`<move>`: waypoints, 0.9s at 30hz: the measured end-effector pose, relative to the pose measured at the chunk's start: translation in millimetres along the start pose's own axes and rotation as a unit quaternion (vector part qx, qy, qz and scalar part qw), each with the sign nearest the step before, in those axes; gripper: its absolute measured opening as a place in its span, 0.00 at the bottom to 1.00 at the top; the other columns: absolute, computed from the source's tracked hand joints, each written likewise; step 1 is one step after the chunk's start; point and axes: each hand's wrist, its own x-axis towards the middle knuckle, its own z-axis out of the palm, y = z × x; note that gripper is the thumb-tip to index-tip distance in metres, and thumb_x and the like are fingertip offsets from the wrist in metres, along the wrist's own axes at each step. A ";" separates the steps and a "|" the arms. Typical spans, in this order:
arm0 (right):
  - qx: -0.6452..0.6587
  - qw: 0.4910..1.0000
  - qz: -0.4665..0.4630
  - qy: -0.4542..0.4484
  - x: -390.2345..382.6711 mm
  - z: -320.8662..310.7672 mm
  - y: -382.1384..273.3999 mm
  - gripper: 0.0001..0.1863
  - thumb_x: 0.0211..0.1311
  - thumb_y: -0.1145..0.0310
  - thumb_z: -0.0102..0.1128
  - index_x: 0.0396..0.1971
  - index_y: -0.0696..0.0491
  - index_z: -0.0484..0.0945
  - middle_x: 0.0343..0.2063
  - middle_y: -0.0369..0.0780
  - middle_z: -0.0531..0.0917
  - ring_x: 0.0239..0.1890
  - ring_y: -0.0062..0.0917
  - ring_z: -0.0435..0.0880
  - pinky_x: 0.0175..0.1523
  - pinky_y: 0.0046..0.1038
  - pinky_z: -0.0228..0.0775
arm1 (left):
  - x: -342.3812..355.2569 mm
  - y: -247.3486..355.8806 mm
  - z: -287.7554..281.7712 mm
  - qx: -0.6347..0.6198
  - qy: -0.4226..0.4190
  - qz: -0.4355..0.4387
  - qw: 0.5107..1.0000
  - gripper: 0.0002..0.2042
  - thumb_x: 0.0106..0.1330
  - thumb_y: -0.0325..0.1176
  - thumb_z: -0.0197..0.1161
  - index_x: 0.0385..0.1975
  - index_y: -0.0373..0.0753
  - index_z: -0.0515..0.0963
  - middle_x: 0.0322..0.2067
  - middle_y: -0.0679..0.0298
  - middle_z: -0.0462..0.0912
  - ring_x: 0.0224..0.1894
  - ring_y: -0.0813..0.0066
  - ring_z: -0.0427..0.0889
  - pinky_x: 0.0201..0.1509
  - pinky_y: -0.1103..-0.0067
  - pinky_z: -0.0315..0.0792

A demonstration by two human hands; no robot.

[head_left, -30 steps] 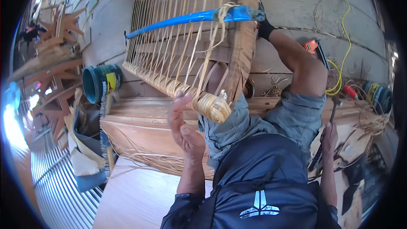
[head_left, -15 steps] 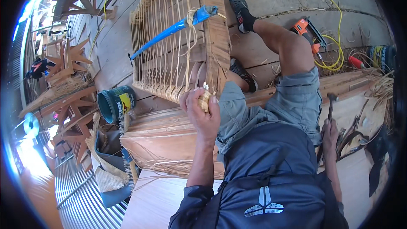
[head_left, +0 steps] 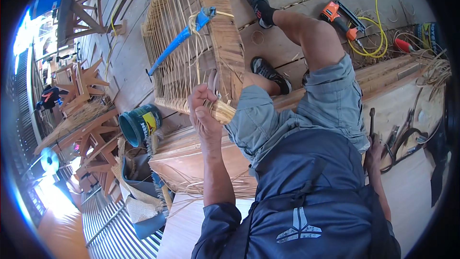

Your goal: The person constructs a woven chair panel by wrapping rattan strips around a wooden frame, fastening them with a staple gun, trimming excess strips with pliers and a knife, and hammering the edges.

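My left hand (head_left: 206, 115) is curled beside the rattan-wrapped end (head_left: 223, 111) of a wooden frame, thumb and fingers bent toward each other. What lies between them, if anything, is too small to make out. Rattan strands (head_left: 167, 43) run closely spaced across the frame, whose thick wooden rail (head_left: 218, 33) leans by my knee. A blue wrapped bar (head_left: 179, 41) crosses the strands and is tied to them near the rail. Low at my right side, my right hand (head_left: 373, 152) is closed round a dark hammer-like tool (head_left: 372, 117), its head upward.
An orange nail gun (head_left: 338, 17) with a yellow hose (head_left: 378, 19) lies on the plank floor at the far right. A green bucket (head_left: 136, 127) stands on the left. Rattan offcuts (head_left: 211, 187) and a wooden bench (head_left: 191, 163) are beside me. Several star-shaped wooden bases stand farther left.
My left hand has shifted left off the wrapped end, and its grip has loosened. The frame sits farther left in view. My right hand still holds the tool, slightly lower in view.
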 end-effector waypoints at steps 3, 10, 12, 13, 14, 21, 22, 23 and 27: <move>0.050 0.998 -0.027 -0.003 -10.3 10.1 14.9 0.13 0.66 0.62 0.46 0.41 0.57 0.69 0.28 0.52 0.77 0.34 0.47 0.77 0.38 0.39 0.66 | 4.2 -2.3 -0.8 0.023 -0.035 0.006 0.999 0.37 0.66 0.64 0.27 0.47 0.33 0.69 0.29 0.64 0.66 0.32 0.75 0.66 0.40 0.77 0.63; 0.054 0.996 -0.011 0.065 -2.2 -8.5 -12.5 0.11 0.60 0.70 0.54 0.40 0.60 0.69 0.30 0.48 0.75 0.33 0.36 0.74 0.41 0.31 0.66 | 3.2 1.2 -0.2 0.008 -0.022 -0.009 1.000 0.33 0.66 0.61 0.33 0.45 0.33 0.70 0.29 0.62 0.65 0.32 0.74 0.66 0.41 0.76 0.63; 0.194 0.978 -0.059 0.053 5.6 -35.3 -68.7 0.12 0.58 0.72 0.57 0.40 0.59 0.68 0.27 0.40 0.73 0.30 0.22 0.70 0.38 0.24 0.64 | -5.2 7.3 1.2 -0.013 0.001 -0.015 1.000 0.29 0.66 0.58 0.42 0.45 0.33 0.70 0.30 0.61 0.66 0.33 0.72 0.67 0.43 0.75 0.64; 0.294 0.950 -0.101 0.031 9.8 -49.3 -97.0 0.12 0.58 0.73 0.56 0.40 0.58 0.68 0.27 0.37 0.73 0.29 0.18 0.68 0.37 0.22 0.64 | -13.7 5.6 4.8 0.056 0.028 0.018 0.998 0.24 0.62 0.50 0.52 0.45 0.33 0.69 0.33 0.59 0.67 0.36 0.68 0.67 0.45 0.73 0.64; 0.278 0.956 -0.067 0.064 1.7 -75.9 -115.2 0.12 0.58 0.73 0.56 0.40 0.58 0.68 0.27 0.37 0.73 0.29 0.18 0.68 0.37 0.22 0.64 | -7.7 -3.7 47.9 0.089 0.009 0.051 0.995 0.22 0.58 0.43 0.61 0.46 0.33 0.68 0.35 0.57 0.68 0.39 0.64 0.68 0.48 0.70 0.64; 0.212 0.886 -0.256 -0.323 42.6 -58.0 -251.4 0.15 0.52 0.60 0.61 0.34 0.55 0.75 0.15 0.31 0.70 0.19 0.10 0.68 0.25 0.19 0.61 | -40.8 1.6 23.0 0.198 0.131 0.100 0.966 0.25 0.48 0.26 0.66 0.48 0.36 0.65 0.45 0.54 0.70 0.53 0.52 0.66 0.60 0.62 0.56; 0.158 0.870 -0.360 -0.298 47.1 -54.3 -265.7 0.15 0.53 0.61 0.61 0.36 0.56 0.74 0.17 0.36 0.72 0.20 0.19 0.71 0.27 0.24 0.64 | -41.4 2.0 21.6 0.205 0.151 0.094 0.962 0.25 0.48 0.26 0.66 0.48 0.36 0.65 0.45 0.54 0.70 0.53 0.52 0.66 0.60 0.62 0.56; 0.150 0.865 -0.371 -0.303 48.5 -51.7 -281.2 0.15 0.53 0.61 0.61 0.36 0.56 0.74 0.17 0.36 0.72 0.20 0.19 0.71 0.27 0.24 0.64 | -41.5 1.8 20.6 0.185 0.149 0.089 0.967 0.24 0.49 0.24 0.64 0.48 0.36 0.65 0.46 0.54 0.68 0.52 0.56 0.66 0.59 0.66 0.58; 0.076 0.812 -0.440 -0.376 46.0 -43.9 -336.7 0.13 0.59 0.63 0.55 0.35 0.57 0.70 0.16 0.39 0.72 0.21 0.22 0.72 0.30 0.28 0.66 | -46.7 -2.1 21.4 0.161 0.183 0.060 0.968 0.24 0.49 0.23 0.63 0.47 0.36 0.64 0.44 0.54 0.68 0.50 0.57 0.67 0.58 0.67 0.59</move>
